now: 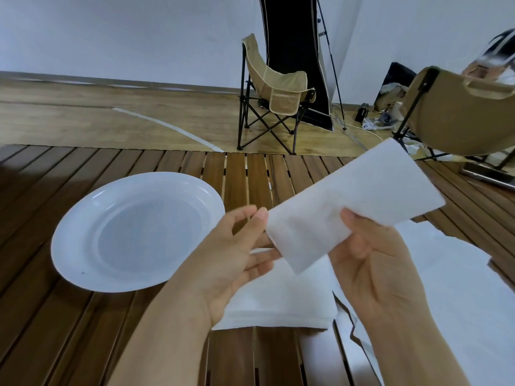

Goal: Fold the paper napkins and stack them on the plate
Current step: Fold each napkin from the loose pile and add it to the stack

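fingers (351, 215) of the right hand (370, 263) pinch the folded napkin (354, 203) in the air, probably to steady its crease. left hand (237, 246) waits loosely spread at its near edge. plate (83, 254) sits bare alongside, ready to receive it; more napkins (278, 302) lie beneath.

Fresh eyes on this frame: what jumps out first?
The folded white napkin, held up at centre-right above the slatted wooden table: the right hand has it in its grip with the thumb on top, while the left hand is open at its lower end. Next, the big white plate at left, with nothing on it yet. More white napkins lie flat under the hands.
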Demonstrator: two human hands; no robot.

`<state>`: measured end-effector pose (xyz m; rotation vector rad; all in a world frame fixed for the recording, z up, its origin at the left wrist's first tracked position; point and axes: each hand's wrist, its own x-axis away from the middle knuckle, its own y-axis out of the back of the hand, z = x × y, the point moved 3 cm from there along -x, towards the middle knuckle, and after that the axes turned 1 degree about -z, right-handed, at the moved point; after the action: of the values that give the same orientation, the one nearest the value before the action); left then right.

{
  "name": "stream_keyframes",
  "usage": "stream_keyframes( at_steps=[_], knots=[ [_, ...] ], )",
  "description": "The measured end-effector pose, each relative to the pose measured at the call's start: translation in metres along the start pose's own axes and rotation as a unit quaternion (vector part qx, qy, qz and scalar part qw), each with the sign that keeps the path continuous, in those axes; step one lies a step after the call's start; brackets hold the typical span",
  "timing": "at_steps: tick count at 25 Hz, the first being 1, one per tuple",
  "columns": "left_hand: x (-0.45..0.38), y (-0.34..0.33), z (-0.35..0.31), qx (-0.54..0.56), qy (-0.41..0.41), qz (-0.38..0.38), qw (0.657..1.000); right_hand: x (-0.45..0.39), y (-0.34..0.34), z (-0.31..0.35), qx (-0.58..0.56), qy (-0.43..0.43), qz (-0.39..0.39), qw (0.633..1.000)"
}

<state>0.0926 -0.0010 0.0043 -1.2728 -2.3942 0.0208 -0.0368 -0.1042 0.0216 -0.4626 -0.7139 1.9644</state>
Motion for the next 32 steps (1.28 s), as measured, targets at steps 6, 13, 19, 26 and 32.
stream_keyframes(
  at_steps=[6, 13, 19, 26, 32],
  knots=[
    [-0.006, 0.019, -0.01, -0.127, -0.217, -0.15, 0.956, -0.011, 0.018, -0.011, 0.1, -0.046, 0.113, 0.987],
    [0.0, 0.029, -0.019, -0.279, -0.322, -0.183, 0.886, -0.021, 0.043, 0.01, 0.24, -0.055, 0.069, 0.967],
    [-0.002, 0.029, -0.019, -0.277, -0.333, -0.189, 0.881, -0.015, 0.041, 0.008, 0.309, 0.017, 0.002, 0.951],
    [-0.001, 0.029, -0.019, -0.286, -0.342, -0.197, 0.873, -0.014, 0.042, 0.011, 0.351, 0.082, -0.036, 0.932],
    [-0.005, 0.039, -0.016, -0.311, -0.34, -0.254, 0.85, -0.012, 0.034, 0.015, 0.342, 0.099, -0.002, 0.935]
  ],
)
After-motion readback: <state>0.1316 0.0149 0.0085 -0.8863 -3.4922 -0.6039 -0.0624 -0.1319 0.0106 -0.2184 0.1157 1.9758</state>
